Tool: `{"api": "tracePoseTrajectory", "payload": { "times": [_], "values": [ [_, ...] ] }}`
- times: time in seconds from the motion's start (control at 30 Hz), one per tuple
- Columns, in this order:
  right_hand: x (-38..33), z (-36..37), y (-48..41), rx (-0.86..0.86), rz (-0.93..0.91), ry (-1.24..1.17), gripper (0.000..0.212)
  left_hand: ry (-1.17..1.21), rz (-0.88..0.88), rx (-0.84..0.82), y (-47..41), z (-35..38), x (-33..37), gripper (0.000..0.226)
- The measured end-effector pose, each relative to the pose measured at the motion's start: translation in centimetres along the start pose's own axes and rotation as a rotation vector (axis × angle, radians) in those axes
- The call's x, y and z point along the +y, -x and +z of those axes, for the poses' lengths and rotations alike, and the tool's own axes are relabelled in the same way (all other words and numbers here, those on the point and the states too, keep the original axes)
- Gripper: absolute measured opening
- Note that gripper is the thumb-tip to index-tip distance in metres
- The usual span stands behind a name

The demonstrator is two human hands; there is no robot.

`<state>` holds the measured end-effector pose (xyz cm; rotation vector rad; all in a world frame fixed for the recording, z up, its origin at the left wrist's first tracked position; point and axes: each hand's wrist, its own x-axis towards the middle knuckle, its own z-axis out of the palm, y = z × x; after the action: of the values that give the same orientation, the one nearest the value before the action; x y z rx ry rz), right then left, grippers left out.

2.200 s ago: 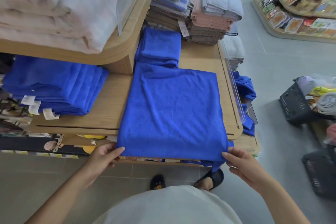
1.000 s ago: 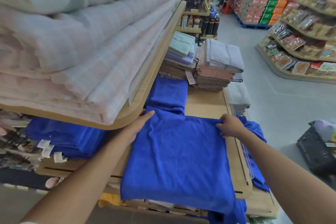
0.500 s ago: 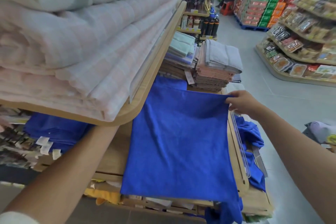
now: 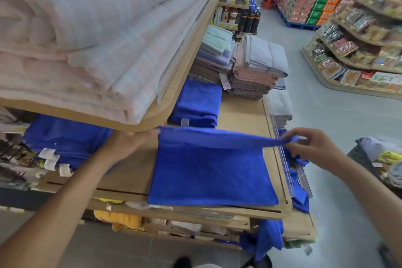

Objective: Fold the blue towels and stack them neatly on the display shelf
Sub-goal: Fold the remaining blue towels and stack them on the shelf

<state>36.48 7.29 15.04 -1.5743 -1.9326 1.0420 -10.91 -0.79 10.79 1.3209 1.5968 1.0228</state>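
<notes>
A blue towel (image 4: 211,172) lies on the wooden display shelf (image 4: 130,172), its far edge lifted off the wood. My left hand (image 4: 130,143) holds the towel's far left corner just under the upper shelf's lip. My right hand (image 4: 309,146) pinches the far right corner, held up near the shelf's clear edge guard. A folded blue towel stack (image 4: 196,104) sits farther back on the same shelf. Another pile of folded blue towels (image 4: 67,141) with white tags lies at the left, under the upper shelf.
The upper shelf (image 4: 187,54) overhangs at left, loaded with pale bedding (image 4: 87,28). Stacks of grey and pink towels (image 4: 254,69) stand at the back. Loose blue towels (image 4: 300,189) hang off the right side. A dark basket (image 4: 369,159) sits on the aisle floor.
Both hands have pulled the towel's far edge back toward me and raised it, uncovering the folded blue stack behind. The towel's near edge now lies on the shelf instead of hanging over the front.
</notes>
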Motion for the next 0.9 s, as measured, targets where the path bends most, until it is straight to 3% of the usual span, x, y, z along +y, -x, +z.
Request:
{"api": "tracePoseTrajectory", "payload": {
  "times": [0.07, 0.17, 0.23, 0.33, 0.47, 0.57, 0.67, 0.73, 0.83, 0.9],
  "values": [
    [1.4, 1.3, 2.4, -0.069, -0.033, 0.143, 0.037, -0.116, 0.235, -0.150, 2.1, 0.6, -1.5, 0.018],
    [3.3, 3.5, 5.1, -0.192, -0.022, 0.324, 0.039, -0.327, 0.160, -0.337, 5.3, 1.2, -5.3, 0.029],
    [4.0, 4.5, 6.3, -0.278, 0.074, 0.324, 0.028, -0.361, 0.094, -0.368, 6.2, 1.8, -7.0, 0.042],
    [4.4, 5.3, 6.6, -0.235, 0.205, 0.236, 0.009, -0.398, 0.149, -0.194, 6.6, 3.2, -7.9, 0.037],
    [3.7, 7.5, 5.0, 0.010, 0.191, 0.284, 0.009, -0.593, 0.324, 0.102, 6.1, 6.7, -7.4, 0.033],
    [3.2, 9.3, 2.8, 0.085, 0.249, 0.400, 0.033, -0.767, 0.278, 0.059, 5.3, 10.4, -7.2, 0.052],
    [3.2, 10.8, 1.2, 0.041, 0.347, 0.639, 0.016, -0.980, 0.144, -0.057, 4.3, 12.9, -8.3, 0.073],
    [3.3, 11.6, 0.7, 0.012, 0.385, 0.737, 0.013, -1.046, 0.158, -0.076, 3.5, 13.0, -9.0, 0.077],
    [3.8, 12.3, 0.0, -0.034, 0.372, 0.786, 0.016, -1.092, 0.212, -0.083, 2.2, 12.1, -9.3, 0.075],
    [3.9, 12.2, -0.4, -0.026, 0.402, 0.680, 0.018, -1.110, 0.215, -0.103, 1.5, 11.8, -9.2, 0.072]
  ]
}}
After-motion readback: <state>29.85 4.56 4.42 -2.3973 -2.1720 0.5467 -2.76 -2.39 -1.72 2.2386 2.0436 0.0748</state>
